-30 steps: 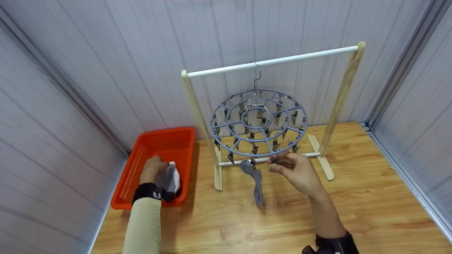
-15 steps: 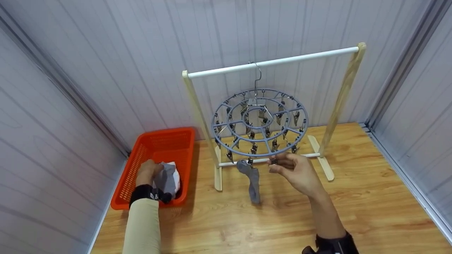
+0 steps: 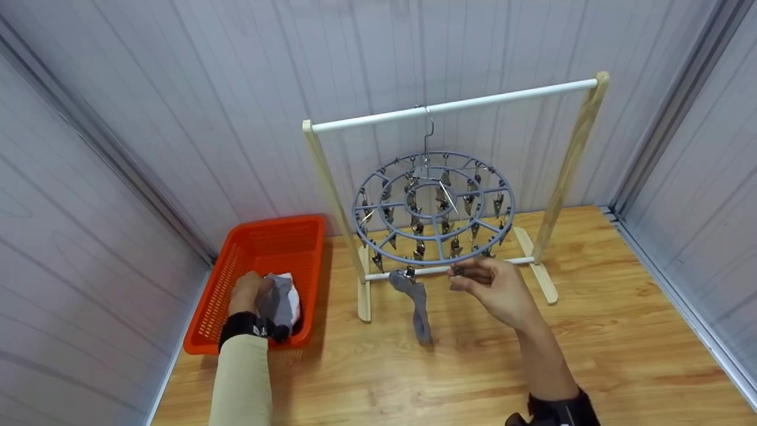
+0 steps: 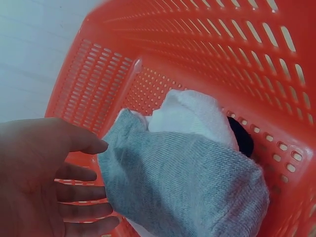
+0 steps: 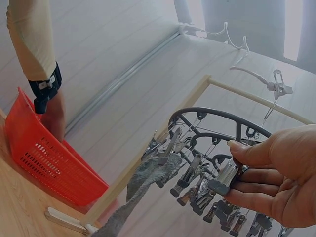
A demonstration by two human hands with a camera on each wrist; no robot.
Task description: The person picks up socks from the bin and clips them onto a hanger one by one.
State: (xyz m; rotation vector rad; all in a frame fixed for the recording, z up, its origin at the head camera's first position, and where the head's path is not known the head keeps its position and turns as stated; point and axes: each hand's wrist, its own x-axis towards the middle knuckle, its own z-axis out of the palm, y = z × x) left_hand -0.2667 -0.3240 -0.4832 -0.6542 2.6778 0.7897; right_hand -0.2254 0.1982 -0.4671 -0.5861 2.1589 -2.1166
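Note:
My left hand is inside the orange basket, fingers extended and apart at the edge of a grey sock. Under that sock lie white cloth and a small black piece. With thumb and fingers, my right hand pinches a metal clip at the near rim of the round grey clip hanger. Just left of those fingers, another grey sock hangs from a clip. Many other clips on the hanger hold nothing visible.
The hanger hooks over the white rail of a wooden-legged rack. Panelled walls stand behind and at both sides. The rack and basket sit on a wood-grain surface.
The clip hanger has turned slightly, and its hanging sock has shifted left, away from my right hand. My left hand has moved a little left in the basket; the right keeps its pinch.

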